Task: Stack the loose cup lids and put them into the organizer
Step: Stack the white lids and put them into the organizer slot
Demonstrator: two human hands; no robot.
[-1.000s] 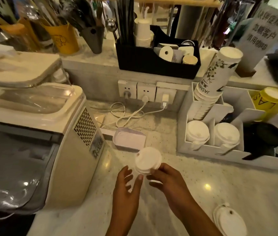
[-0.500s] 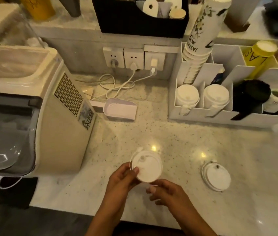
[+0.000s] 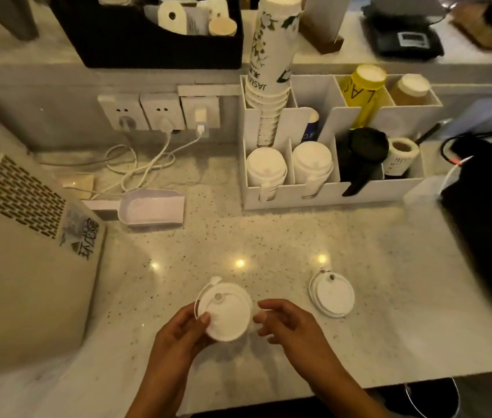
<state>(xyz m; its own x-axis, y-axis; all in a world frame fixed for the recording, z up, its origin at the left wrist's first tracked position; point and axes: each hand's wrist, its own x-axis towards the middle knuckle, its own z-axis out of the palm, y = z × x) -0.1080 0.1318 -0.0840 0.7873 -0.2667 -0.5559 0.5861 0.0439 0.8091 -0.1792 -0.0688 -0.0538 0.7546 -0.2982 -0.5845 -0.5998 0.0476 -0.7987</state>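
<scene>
Speckled table [image 3: 269, 236] under dim light, with a white organizer [image 3: 314, 196] at the back by the wall. Two rows of lids [image 3: 266, 168] already standing in its front slots, a tall stack of cups [image 3: 272, 64] leaning behind them. Near the front edge, a small lid stack [image 3: 226, 315] held just above the table. Left hand [image 3: 178, 336] gripping it, thumb on top, fingers curled under. Right hand [image 3: 287, 324] close beside the stack, fingers bent and near its rim, not clearly holding anything; hard to tell if touching. More loose lids [image 3: 332, 294] lying flat to the right, well apart from both hands. Task looks partly done: some lids gathered in hand, but the loose ones not yet added. Still left: picking those up, joining them on, then carrying the whole stack over into an organizer slot.
</scene>
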